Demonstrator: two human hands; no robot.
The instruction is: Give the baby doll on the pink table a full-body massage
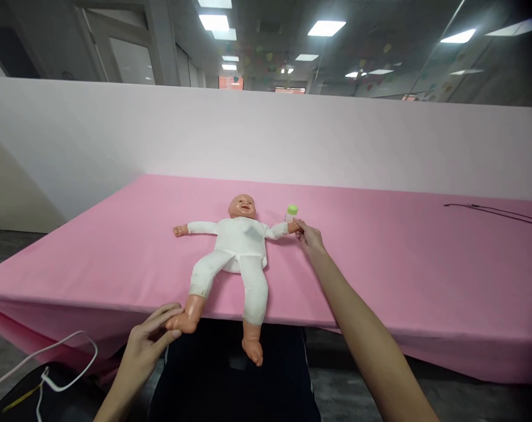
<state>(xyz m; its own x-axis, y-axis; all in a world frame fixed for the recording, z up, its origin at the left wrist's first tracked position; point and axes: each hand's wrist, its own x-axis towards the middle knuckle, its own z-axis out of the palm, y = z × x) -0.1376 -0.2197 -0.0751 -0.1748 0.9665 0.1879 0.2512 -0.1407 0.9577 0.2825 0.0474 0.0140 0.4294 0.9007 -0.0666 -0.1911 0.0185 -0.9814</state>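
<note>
- A baby doll (241, 246) in a white suit lies on its back on the pink-covered surface (380, 264), arms spread wide, head toward the far side.
- Both of its lower legs hang past the near edge of the surface, bare feet in the air.
- The left hand (149, 340) is at the doll's foot on the left of the picture; the fingers (164, 310) curl around that foot, holding it from the side and beneath.
- The right hand (309, 237) reaches far out over the surface to the doll's hand on the right side; its fingers are pinched narrowly on that small hand.
- A small bottle (291, 213) with a green cap stands upright just behind the doll's held hand, very near the right hand. Its body is pale and too small to tell what, if anything, is inside.
- A thin black cable (498, 212) lies on the surface far to the right, well apart from the doll.
- A white cable (63, 363) loops below the surface's edge at lower left.
- A white partition (266, 135) stands behind the surface.
</note>
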